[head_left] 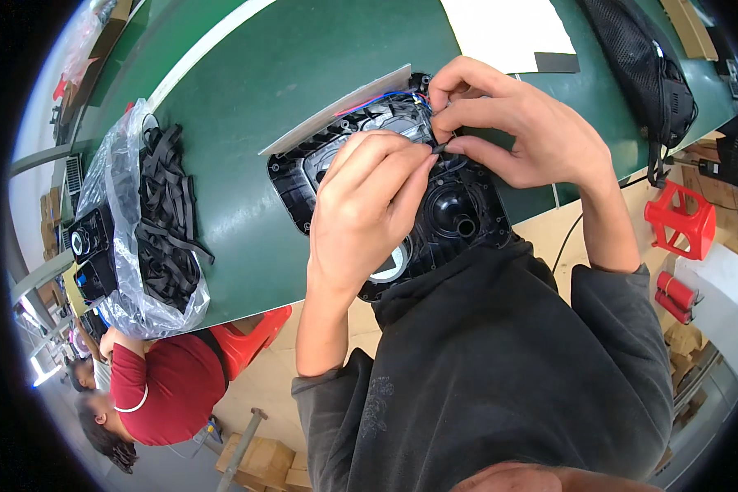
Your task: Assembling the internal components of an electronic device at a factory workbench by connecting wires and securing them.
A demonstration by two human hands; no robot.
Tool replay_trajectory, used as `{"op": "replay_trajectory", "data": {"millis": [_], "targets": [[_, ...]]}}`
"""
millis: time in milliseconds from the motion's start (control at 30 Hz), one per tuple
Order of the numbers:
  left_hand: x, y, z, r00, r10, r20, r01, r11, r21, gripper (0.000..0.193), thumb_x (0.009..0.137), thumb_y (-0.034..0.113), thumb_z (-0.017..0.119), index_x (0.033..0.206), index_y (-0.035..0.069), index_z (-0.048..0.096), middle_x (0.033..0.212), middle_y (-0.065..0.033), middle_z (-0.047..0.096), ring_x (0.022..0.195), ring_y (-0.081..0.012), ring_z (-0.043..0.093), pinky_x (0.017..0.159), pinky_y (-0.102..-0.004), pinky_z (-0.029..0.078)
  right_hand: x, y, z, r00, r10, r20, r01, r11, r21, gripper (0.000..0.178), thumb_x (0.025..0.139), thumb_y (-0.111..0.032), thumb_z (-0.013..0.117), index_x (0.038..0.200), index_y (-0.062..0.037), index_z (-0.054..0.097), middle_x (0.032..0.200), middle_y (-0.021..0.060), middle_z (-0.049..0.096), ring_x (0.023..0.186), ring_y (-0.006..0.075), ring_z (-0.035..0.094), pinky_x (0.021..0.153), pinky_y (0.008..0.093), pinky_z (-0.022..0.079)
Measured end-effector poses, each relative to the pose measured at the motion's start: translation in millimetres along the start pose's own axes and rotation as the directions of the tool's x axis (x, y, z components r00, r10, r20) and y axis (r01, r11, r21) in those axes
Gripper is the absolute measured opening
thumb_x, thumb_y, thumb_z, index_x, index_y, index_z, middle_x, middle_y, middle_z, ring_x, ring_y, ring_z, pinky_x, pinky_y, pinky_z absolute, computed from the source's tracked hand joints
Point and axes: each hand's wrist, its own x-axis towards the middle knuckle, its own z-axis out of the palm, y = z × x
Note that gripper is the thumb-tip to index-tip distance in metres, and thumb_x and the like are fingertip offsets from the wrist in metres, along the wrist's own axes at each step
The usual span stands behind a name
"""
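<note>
A black plastic speaker housing [287, 189] lies at the table's near edge, against my body, with its inside facing up. Over its middle, my left hand [354, 201] and my right hand [541, 131] meet fingertip to fingertip. Both are closed in a pinch on a small dark strip [440, 149], whose exact kind I cannot make out. Beneath my right hand is a round black cone [453, 209]. Red and blue wires [377, 101] run along the housing's far side, beside a flat grey bar [336, 111]. My left hand hides part of the interior.
A clear plastic bag [127, 271] of black straps [168, 213] lies on the green table [246, 98] at left. White paper [508, 33] and a black mesh bag [631, 66] are at the far right. A person in red [172, 385] sits nearby; a red stool [681, 220] stands right.
</note>
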Motion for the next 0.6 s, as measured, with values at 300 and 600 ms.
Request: {"op": "replay_trajectory", "data": {"millis": [300,600], "targets": [[-1,0,1,0.999,-0.005,0.037,0.005,1.0,0.002,0.016,0.079,-0.005,0.082,0.092,-0.002,0.075,0.092,-0.0099,0.068,0.087,-0.029,0.069,0.079,-0.0397,0.056,-2,-12,3,0.996,-0.069,-0.062,0.055,0.978,-0.201,0.015,0.082,-0.003,0.078,0.094,-0.0026,0.069,0.113,0.0086,0.06,0.103,0.0293,0.065,0.087,0.0391,0.055],[12,8,-11,0.972,-0.121,0.201,0.101,0.989,0.106,0.009,0.082,0.0,0.077,0.09,-0.001,0.075,0.09,-0.0116,0.07,0.089,-0.0317,0.069,0.082,-0.0434,0.054,4,-45,9,0.994,0.08,-0.072,-0.102,0.911,-0.401,0.016,0.079,0.002,0.076,0.093,-0.0007,0.069,0.104,0.0093,0.056,0.094,0.0295,0.058,0.08,0.0407,0.051]]}}
